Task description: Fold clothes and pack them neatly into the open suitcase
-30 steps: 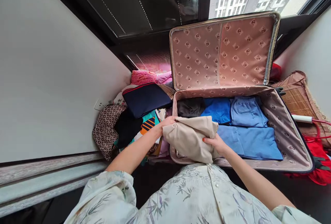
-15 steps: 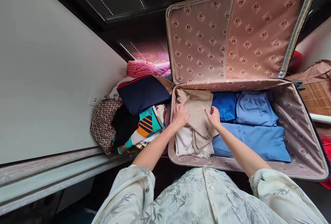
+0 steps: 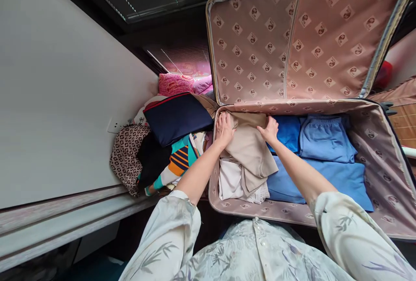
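Note:
A beige garment (image 3: 251,136) lies loosely folded in the left end of an open suitcase (image 3: 313,216). My left hand (image 3: 225,128) rests on the garment's left side by the suitcase wall, its fingers stretched out. At the garment's right edge is my right hand (image 3: 269,130), thumb apart from the fingers, touching the cloth; its fingertips are partly hidden. Below the beige cloth sits a folded white garment (image 3: 230,181). Right of my right hand lie a bright blue folded garment (image 3: 286,131), light blue shorts (image 3: 326,138) and a larger folded blue garment (image 3: 325,181).
The patterned pink lid (image 3: 260,47) stands raised against the window side. Left of the suitcase is a heap with a navy pouch (image 3: 178,116), a multicoloured striped cloth (image 3: 180,159) and a leopard-print cloth (image 3: 126,155). A white wall (image 3: 65,90) borders the left.
Both hands have moved away from me, toward the back of the suitcase, along the beige garment's two sides. The garment's lower right corner has spread slightly. The view has shifted a little.

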A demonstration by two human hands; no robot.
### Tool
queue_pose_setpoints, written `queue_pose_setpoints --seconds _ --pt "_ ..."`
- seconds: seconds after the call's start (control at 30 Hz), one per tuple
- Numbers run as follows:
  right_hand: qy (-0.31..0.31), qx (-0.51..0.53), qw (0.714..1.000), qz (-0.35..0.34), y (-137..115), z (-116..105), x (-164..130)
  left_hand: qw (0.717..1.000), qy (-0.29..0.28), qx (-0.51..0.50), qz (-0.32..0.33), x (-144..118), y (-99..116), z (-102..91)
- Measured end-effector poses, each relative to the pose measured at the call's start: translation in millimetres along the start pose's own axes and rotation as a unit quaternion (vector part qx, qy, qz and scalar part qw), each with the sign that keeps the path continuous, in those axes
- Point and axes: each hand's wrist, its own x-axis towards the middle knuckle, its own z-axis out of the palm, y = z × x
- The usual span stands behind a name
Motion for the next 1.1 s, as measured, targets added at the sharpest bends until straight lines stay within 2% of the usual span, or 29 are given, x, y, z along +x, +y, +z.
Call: queue_pose_setpoints --seconds 0.1,0.2,0.23,0.3,0.37,0.43,0.5,0.53,0.6,0.67,0.77,0.87,0.93,1.0,1.1 --pt "-0.046 -0.069 0.995 -0.045 -11.6 -0.5 22.7 0.997 -0.029 0.000 -0.076 22.9 1.9 5.5" --pt "-0.089 -0.117 0.986 -0.082 -23.3 -1.7 27.8 0.980 -0.104 -0.019 -0.167 31.0 4.5 9.0" --pt "-0.094 -0.122 0.984 -0.093 -27.8 -6.3 25.5 0.978 -0.126 -0.015 -0.166 29.6 5.4 5.5" --pt "-0.090 -0.124 0.979 -0.136 -36.2 -25.9 11.9 0.985 -0.133 -0.004 -0.106 18.3 6.9 -12.2" --pt "-0.083 -0.111 0.964 -0.225 -41.2 -58.5 -18.1 0.995 -0.101 -0.014 -0.011 -7.4 6.4 -43.2" --pt "-0.093 -0.065 0.937 -0.330 -39.6 -95.8 -65.6 0.993 -0.073 -0.061 0.065 -48.9 3.0 -79.6" --pt "-0.143 -0.028 0.912 -0.382 -31.7 -126.7 -124.5 0.982 -0.081 -0.126 0.114 -101.3 -2.5 -109.7" --pt "-0.175 -0.023 0.901 -0.397 -26.4 -137.2 -154.7 0.973 -0.103 -0.159 0.130 -128.8 -5.3 -119.5" --pt "-0.247 -0.037 0.879 -0.405 -16.0 -147.3 -209.4 0.955 -0.177 -0.188 0.145 -179.9 -10.2 -126.7" --pt "-0.287 -0.055 0.871 -0.394 -8.4 -146.1 -249.9 0.937 -0.252 -0.183 0.158 -219.5 -13.1 -121.7" --pt "-0.283 -0.070 0.876 -0.384 -3.1 -138.7 -278.9 0.927 -0.299 -0.159 0.161 -250.0 -12.7 -111.9" --pt "-0.240 -0.069 0.888 -0.386 -4.2 -145.7 -276.8 0.933 -0.273 -0.186 0.138 -248.5 -3.9 -121.7" --pt "-0.202 -0.064 0.898 -0.386 -8.8 -164.1 -263.1 0.938 -0.237 -0.220 0.126 -233.5 7.3 -138.8" --pt "-0.161 -0.045 0.908 -0.385 -17.9 -192.6 -242.0 0.940 -0.188 -0.253 0.126 -209.1 22.2 -158.4" --pt "-0.094 -0.012 0.923 -0.373 -43.4 -248.5 -204.7 0.935 -0.123 -0.299 0.143 -157.6 51.5 -185.1"
